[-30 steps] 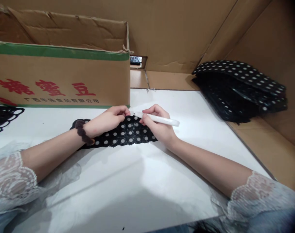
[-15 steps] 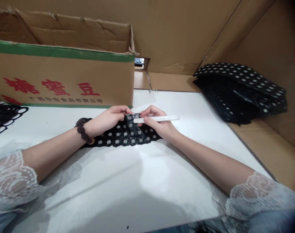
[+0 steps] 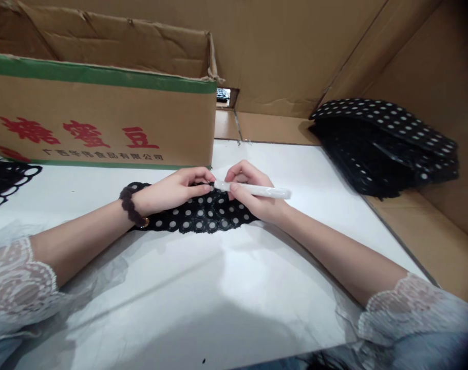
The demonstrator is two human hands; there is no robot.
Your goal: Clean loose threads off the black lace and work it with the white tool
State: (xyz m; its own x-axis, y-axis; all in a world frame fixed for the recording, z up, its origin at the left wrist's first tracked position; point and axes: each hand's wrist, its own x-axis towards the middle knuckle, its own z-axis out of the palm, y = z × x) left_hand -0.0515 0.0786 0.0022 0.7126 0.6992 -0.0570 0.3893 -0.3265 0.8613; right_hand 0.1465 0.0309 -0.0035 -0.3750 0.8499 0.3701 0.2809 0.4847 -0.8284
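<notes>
A strip of black fabric with light dots [image 3: 201, 213] and a scalloped edge lies on the white table, in front of my hands. My left hand [image 3: 175, 190] is closed in a pinch on the fabric's upper edge. Between thumb and fingers my right hand [image 3: 257, 192] grips a white pen-like tool [image 3: 264, 191], whose left tip meets the fabric close to my left fingertips. What exactly the tip touches is hidden by the fingers.
A cardboard box with red lettering [image 3: 103, 128] stands at the back left. Stacked dotted black fabric [image 3: 388, 144] rests at the right against a cardboard wall [image 3: 280, 51]. Black openwork trim [image 3: 10, 180] lies at the left edge of the white table [image 3: 257, 288].
My right hand has shifted slightly right with the white tool. The raised fold of fabric between my hands has gone down, and the tool's tip sits nearer my left fingertips.
</notes>
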